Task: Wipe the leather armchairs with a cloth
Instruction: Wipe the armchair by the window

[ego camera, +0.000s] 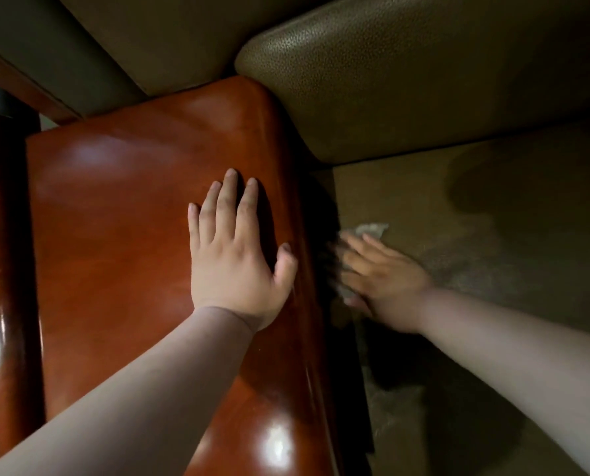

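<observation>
Leather armchair seat (492, 207) lies at the right of our view, olive-brown and dim, with the padded back cushion (406, 80) rising behind it and the glossy red-brown wooden armrest (132, 218) beside it. We rest our left hand (233, 255) flat on that armrest, fingers straight and spread, holding nothing, seemingly to brace ourselves. Our right hand (379, 276) lies low on the seat, close against the armrest's inner side, with its fingers (352, 249) extended and pressing the pale cloth (369, 230); the hand is blurred, so we judge it is mid-stroke. We take the step in hand to be wiping the seat's left edge. Next we should sweep the cloth outward across the seat, keeping it flat under the palm.
</observation>
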